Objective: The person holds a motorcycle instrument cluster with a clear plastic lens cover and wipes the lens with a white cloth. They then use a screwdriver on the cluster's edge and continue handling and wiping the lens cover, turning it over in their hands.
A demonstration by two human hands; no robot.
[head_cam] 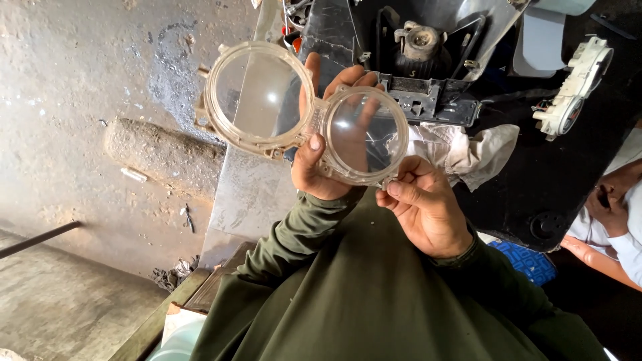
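I hold up a clear plastic double-ring lens cover (261,97), two round windows joined side by side. My left hand (321,167) grips it at the bridge between the rings, thumb on the front, fingers showing through the right window. My right hand (421,207) pinches the lower rim of the right ring. Both arms wear olive green sleeves.
Behind the cover lies a black and grey plastic housing (421,67) with a round knob. A crumpled white cloth (468,150) lies beside it. A white gauge part (575,87) rests on a dark surface at right. Another person's arm (608,227) shows at the right edge. Concrete floor (80,134) lies left.
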